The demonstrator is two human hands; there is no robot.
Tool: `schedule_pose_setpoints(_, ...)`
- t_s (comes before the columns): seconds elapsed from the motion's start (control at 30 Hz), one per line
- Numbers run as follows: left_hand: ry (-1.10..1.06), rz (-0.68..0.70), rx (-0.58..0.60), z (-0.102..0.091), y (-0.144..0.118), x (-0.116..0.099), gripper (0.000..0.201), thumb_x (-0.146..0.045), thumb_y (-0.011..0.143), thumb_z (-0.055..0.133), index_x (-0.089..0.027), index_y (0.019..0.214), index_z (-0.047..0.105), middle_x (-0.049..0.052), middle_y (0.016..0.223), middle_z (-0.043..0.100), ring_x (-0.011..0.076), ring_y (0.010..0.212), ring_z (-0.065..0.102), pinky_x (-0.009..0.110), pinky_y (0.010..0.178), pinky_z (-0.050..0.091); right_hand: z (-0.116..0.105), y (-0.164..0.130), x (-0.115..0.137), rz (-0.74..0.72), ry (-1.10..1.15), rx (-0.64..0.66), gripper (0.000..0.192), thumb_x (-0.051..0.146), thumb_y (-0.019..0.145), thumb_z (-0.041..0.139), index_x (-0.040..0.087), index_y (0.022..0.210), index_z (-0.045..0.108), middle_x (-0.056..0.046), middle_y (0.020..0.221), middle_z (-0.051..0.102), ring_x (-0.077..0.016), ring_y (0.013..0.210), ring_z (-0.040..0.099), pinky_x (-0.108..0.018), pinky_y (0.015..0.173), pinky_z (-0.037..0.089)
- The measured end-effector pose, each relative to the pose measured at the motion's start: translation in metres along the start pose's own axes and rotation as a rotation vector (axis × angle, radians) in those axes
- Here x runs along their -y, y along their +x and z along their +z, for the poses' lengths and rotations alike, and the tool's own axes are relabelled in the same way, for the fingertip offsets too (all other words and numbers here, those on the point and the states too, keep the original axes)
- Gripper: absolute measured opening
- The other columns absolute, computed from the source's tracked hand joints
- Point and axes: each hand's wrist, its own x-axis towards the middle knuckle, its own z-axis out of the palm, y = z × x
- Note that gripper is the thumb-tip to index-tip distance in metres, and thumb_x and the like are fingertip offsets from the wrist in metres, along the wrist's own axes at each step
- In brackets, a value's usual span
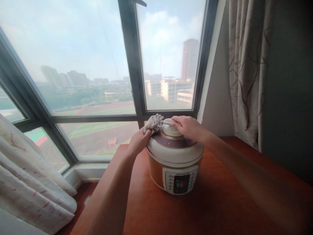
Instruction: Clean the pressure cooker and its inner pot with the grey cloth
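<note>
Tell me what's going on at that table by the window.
A person stands over a round white and brown electric pressure cooker on a reddish wooden table. The left hand presses a crumpled grey cloth against the lid's far left edge. The right hand rests on the cream lid handle. The lid is on.

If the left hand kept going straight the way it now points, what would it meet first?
The left hand, gripping a cloth, points up and away across the cooker lid. It would probably first meet the lid handle under the right hand; depth is unclear.
</note>
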Motion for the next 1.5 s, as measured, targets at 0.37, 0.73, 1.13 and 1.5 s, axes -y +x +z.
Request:
schedule_pose_setpoints(0.37, -0.127, 0.265, -0.392, 0.049, -0.094, 0.007, 0.056, -0.037, 0.096, 0.051, -0.025, 0.150, 0.042, 0.010, 0.157, 0.039, 0.0294, 0.149, 0.028, 0.050, 0.121, 0.025, -0.004, 0.004, -0.005, -0.029, 0.058, 0.008, 0.033, 0.034, 0.100, 0.045, 0.021, 0.118, 0.070, -0.008, 0.120, 0.073, -0.0238, 0.115, 0.065, -0.029, 0.095, 0.045)
schedule_pose_setpoints(0.73, 0.394, 0.806, -0.196, 0.074, -0.137, -0.055, 0.059, -0.033, 0.088, 0.057, -0.031, 0.146, 0.049, 0.001, 0.160, 0.036, 0.0344, 0.147, 0.029, 0.058, 0.122, -0.006, -0.010, 0.011, -0.026, -0.008, 0.410, 0.115, 0.046, 0.048, 0.100, 0.038, 0.021, 0.109, 0.074, -0.003, 0.115, 0.074, -0.0249, 0.110, 0.066, -0.034, 0.093, 0.050)
schedule_pose_setpoints(1.13, 0.276, 0.530, -0.322, 0.063, -0.113, -0.055, 0.077, -0.044, 0.079, 0.069, -0.026, 0.150, 0.043, 0.010, 0.158, 0.039, 0.0392, 0.145, 0.033, 0.060, 0.121, 0.013, -0.028, -0.085, 0.035, -0.081, 0.486, -0.415, 0.034, 0.031, 0.098, 0.043, 0.030, 0.128, 0.060, -0.007, 0.129, 0.065, -0.0244, 0.117, 0.062, -0.041, 0.098, 0.054)
schedule_pose_setpoints(1.5, -0.455, 0.232, -0.375, 0.019, -0.096, 0.016, 0.033, -0.032, 0.097, 0.050, -0.024, 0.126, 0.061, 0.010, 0.145, 0.054, 0.0277, 0.137, 0.048, 0.046, 0.114, 0.041, 0.002, -0.086, 0.091, -0.094, -0.133, -0.012, 0.065, 0.048, 0.083, 0.070, 0.008, 0.134, 0.060, -0.027, 0.133, 0.059, -0.0436, 0.124, 0.052, -0.061, 0.107, 0.041)
